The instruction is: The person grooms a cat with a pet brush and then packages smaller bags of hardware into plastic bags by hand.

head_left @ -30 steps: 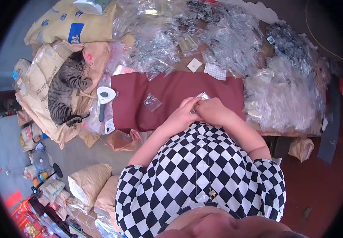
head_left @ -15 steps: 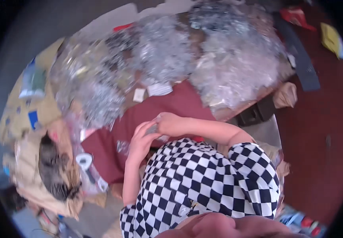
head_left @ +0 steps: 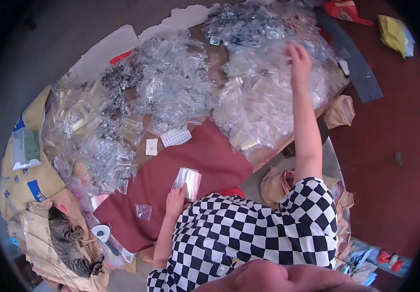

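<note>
My left hand (head_left: pixel 175 200) grips a stack of clear plastic bags (head_left: pixel 193 181) by its near edge, over the maroon cloth (head_left: pixel 214 151). A small clear packet (head_left: pixel 143 211) lies on the cloth to the left of that hand. My right arm is stretched out, and my right hand (head_left: pixel 299 61) is over the far part of a large heap of clear plastic bags (head_left: pixel 263 102). Its fingers look bent but apart, with nothing visible in them. Whether the fingertips touch the heap cannot be told.
More heaps of small packets (head_left: pixel 171 82) cover the far side, with dark ones (head_left: pixel 241 24) behind. A white square (head_left: pixel 151 147) and a checked piece (head_left: pixel 176 137) lie beyond the cloth. At left, a cat (head_left: pixel 71 243) lies on brown paper, near a white roll (head_left: pixel 102 232).
My hands were together near my body; my right hand has gone away to the far right heap. My left hand stays near my body, the bag stack now plainly visible. The view has shifted.
</note>
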